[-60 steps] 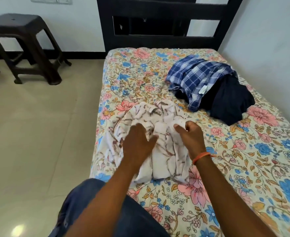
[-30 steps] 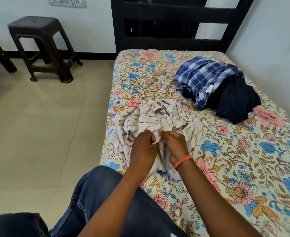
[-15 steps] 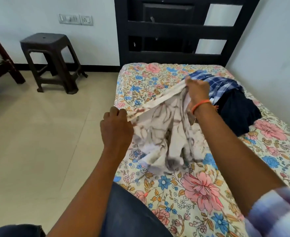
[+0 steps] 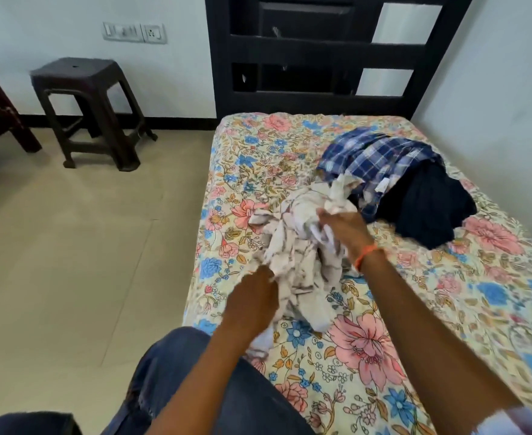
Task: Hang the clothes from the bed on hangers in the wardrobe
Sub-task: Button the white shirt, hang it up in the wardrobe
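Dark stool [image 4: 87,111] on pale tiled floor [image 4: 70,262]

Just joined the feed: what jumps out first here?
Both hands grip a crumpled white patterned shirt at the bed's near left: the left hand low, the right hand higher. Behind it on the floral bedsheet lie a blue checked shirt and a dark garment.

Left hand [image 4: 252,304] blurred (fingers unclear).

Blue jeans [image 4: 176,368], an orange wristband [image 4: 366,254], perhaps a pale striped sleeve [image 4: 522,423].
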Demonstrator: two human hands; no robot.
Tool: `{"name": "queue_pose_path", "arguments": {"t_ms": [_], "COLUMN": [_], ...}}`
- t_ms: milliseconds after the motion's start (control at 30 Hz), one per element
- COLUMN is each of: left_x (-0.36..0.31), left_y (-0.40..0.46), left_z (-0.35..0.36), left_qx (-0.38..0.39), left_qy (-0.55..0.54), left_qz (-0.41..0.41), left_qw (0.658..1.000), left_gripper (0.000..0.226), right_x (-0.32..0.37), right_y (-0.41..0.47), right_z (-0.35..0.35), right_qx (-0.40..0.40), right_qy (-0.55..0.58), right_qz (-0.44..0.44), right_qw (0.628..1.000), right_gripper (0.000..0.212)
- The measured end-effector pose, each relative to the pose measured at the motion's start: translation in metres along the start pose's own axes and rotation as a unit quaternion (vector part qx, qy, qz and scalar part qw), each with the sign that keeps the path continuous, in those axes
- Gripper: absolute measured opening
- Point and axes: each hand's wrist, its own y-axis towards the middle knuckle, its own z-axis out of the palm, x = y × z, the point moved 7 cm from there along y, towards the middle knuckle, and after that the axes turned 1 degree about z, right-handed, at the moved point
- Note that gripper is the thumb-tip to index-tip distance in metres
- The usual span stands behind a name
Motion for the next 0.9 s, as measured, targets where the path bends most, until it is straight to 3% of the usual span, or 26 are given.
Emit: {"name": "queue_pose_path", "arguments": {"t_ms": [133, 233, 300, 367, 433, 467, 533, 600, 633, 700, 800, 900], "left_x": [-0.011, -0.009, 0.0, 0.0, -0.008, -0.014, -0.027, -0.036, -0.037, -0.034, -0.02, -0.005], "left_y": [-0.032, -0.044, -0.042, -0.037, -0.032, -0.03, -0.027, -0.026, -0.026, -0.026, -0.026, -0.028], "left_z": [0.048, 0.056, 0.054, 0.051, 0.046, 0.043, 0.037, 0.029, 0.025, 0.02, 0.026, 0.038], "left_qx": [0.041, 0.011, -0.001, 0.002, 0.001, -0.001, -0.01, -0.033, -0.048, -0.077, -0.098, -0.101], "left_qy": [-0.016, -0.02, -0.025, -0.022, -0.022, -0.024, -0.037, -0.06, -0.076, -0.121, -0.183, -0.2], "left_qz": [-0.015, -0.042, -0.08, -0.077, -0.044, -0.024, 0.013, 0.032, 0.033, 0.031, 0.023, -0.009], "left_qw": [0.999, 0.999, 0.997, 0.997, 0.999, 0.999, 0.999, 0.997, 0.995, 0.989, 0.978, 0.974], "left_gripper": [0.024, 0.036, 0.037, 0.03, 0.026, 0.024, 0.024, 0.033, 0.039, 0.04, 0.03, 0.029], "right_x": [-0.072, -0.113, -0.123, -0.112, -0.08, -0.065, -0.043, -0.023, -0.013, 0.002, -0.018, -0.039], "right_y": [-0.065, -0.087, -0.092, -0.089, -0.08, -0.072, -0.048, -0.027, -0.018, -0.007, -0.023, -0.056], "right_z": [0.02, 0.037, 0.042, 0.048, 0.056, 0.058, 0.053, 0.041, 0.04, 0.056, 0.08, 0.052], "right_qx": [0.005, 0.103, 0.12, 0.094, 0.048, 0.01, -0.074, -0.156, -0.162, -0.057, 0.107, 0.08], "right_qy": [-0.146, -0.348, -0.423, -0.448, -0.442, -0.404, -0.238, -0.077, -0.05, -0.103, -0.279, -0.182], "right_qz": [-0.057, -0.038, -0.032, -0.059, -0.085, -0.084, -0.046, -0.033, -0.049, -0.11, -0.148, -0.103], "right_qw": [0.988, 0.931, 0.898, 0.887, 0.892, 0.911, 0.967, 0.984, 0.984, 0.987, 0.943, 0.975], "right_gripper": [0.037, 0.07, 0.089, 0.071, 0.03, 0.02, 0.023, 0.025, 0.026, 0.032, 0.046, 0.06]}}
